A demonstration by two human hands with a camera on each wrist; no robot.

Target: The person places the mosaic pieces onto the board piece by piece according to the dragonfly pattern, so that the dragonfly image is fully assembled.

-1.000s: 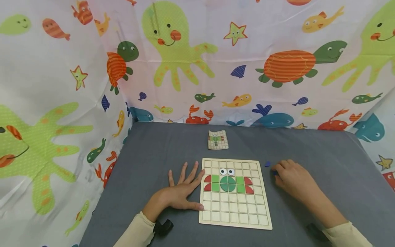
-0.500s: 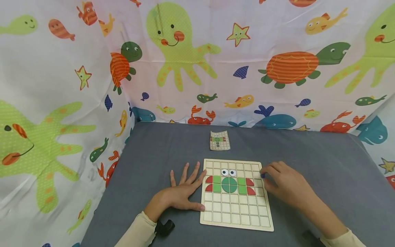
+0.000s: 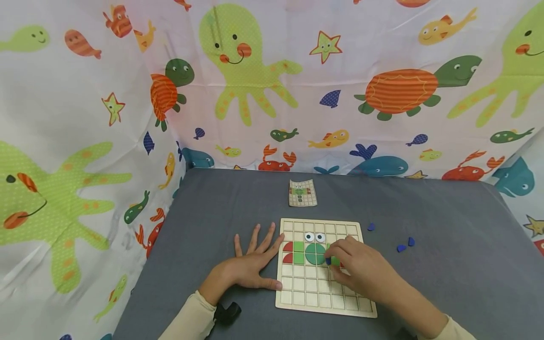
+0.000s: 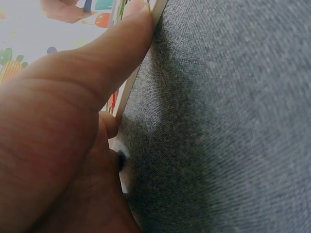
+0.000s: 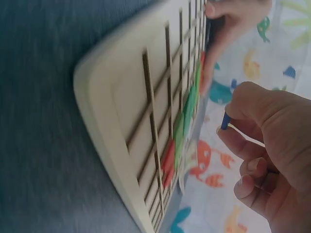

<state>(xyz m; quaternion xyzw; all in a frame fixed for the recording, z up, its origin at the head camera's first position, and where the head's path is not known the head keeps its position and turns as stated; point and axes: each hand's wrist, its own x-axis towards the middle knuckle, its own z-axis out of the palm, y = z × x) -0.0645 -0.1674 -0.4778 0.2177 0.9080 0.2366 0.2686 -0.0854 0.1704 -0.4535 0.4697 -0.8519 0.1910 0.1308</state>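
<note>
A wooden grid board lies on the grey table. Its cells hold a green circle made of quarter pieces, light green squares, red pieces and two eye pieces. My left hand is spread flat at the board's left edge, thumb and a fingertip touching the rim. My right hand is over the board's right half, pinching a small blue piece between thumb and forefinger. This hand hides part of the right-hand green and red pieces in the head view.
To the board's right lie three loose blue pieces, among them one near the top and two lower ones. Behind the board rests a small pattern card. A sea-animal curtain borders the table at the back and sides.
My right hand has moved left from the loose blue pieces to over the board, carrying one blue piece. The left hand has stayed at the board's edge.
</note>
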